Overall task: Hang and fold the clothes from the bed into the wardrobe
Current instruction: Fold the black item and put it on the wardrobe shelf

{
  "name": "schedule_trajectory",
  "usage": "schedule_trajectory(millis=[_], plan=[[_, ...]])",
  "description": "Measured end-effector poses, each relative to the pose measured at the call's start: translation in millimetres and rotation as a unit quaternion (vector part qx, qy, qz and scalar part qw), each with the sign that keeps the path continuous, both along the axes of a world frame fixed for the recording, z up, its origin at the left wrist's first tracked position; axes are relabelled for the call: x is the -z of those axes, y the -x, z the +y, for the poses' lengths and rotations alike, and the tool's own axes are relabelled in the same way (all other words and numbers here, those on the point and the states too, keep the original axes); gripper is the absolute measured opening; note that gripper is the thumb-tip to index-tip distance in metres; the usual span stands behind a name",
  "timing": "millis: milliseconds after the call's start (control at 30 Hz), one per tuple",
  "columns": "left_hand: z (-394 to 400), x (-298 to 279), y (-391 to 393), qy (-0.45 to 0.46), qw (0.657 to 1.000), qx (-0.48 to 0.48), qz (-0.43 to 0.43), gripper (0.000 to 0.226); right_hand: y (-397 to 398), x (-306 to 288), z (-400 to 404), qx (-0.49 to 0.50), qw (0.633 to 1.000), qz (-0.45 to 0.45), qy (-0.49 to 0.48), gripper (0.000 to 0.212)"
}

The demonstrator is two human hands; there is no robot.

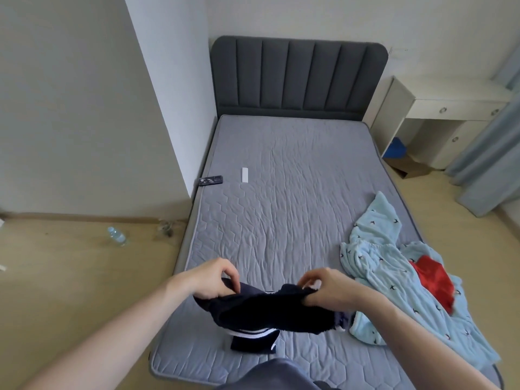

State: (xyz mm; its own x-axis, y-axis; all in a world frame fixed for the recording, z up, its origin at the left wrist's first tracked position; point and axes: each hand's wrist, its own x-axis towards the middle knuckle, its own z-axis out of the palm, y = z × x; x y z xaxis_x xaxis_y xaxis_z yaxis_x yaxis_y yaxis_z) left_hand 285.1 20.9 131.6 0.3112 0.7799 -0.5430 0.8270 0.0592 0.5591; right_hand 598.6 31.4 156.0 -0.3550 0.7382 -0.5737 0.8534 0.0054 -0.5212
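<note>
Left hand [212,278] and right hand [323,287] each pinched a top edge of the dark navy garment [264,311], stretched between them, lower part trailing on the bed [281,192]. It looked soft, light, limp; edge or corner grips suited it. Right of the hands lay a pale blue garment [380,266].

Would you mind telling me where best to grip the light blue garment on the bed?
Probably the gathered band of the light blue garment, reached from the bed's centre: that bunched edge faces the bare mattress, while a red garment covers its right side.

No text, label or number is legible on anything here.
</note>
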Motion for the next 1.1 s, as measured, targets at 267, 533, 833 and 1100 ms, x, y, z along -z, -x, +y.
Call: schedule_trajectory(millis=[267,533,833,1100], plan=[[-74.0,37.6,-29.8,0.24,0.968,0.074,0.001,0.029,-6.9,32.9,-41.4,-0.077,0.989,-0.023,0.122,0.045],[-88.4,37.5,-29.3,0.328,0.94,0.091,-0.008,0.029,0.1,20.3,-43.5,-0.18,0.958,-0.082,0.207,0.058],[-73.0,49.0,-48.2,0.14,0.953,0.226,0.143,0.035,4.8,58.4,-57.3,-0.25,0.936,-0.163,0.189,0.022],[22.8,27.6,-14.9,-0.013,0.981,0.119,0.152,0.008,9.8,53.8,16.1,-0.185,0.967,-0.178,-0.002,0.012]])
